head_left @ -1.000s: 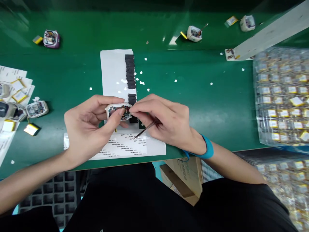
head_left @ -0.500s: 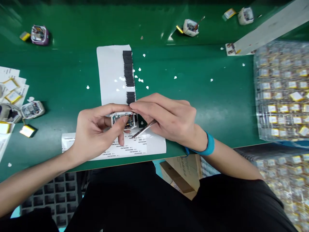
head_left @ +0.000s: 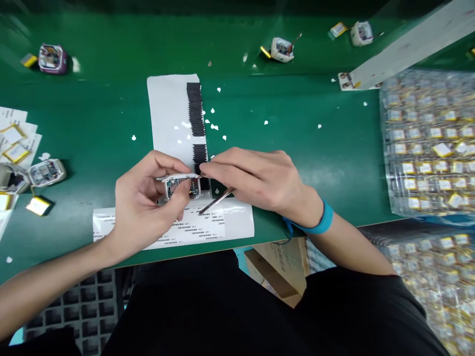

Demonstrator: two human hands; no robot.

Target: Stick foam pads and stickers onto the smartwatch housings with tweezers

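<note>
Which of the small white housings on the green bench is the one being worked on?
Start at the white paper sheet with the black strip column mid-bench and follow it toward the person. The open white housing sits there, gripped by the left hand, with the right hand at its edge. The others lie untouched on the mat.

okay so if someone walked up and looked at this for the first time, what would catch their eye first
Probably the two hands meeting at the near edge of the green table: the left hand grips a small white open casing, while the right hand pinches at its top edge and carries tweezers. Just behind lies a white sheet with a column of black pads.
</note>
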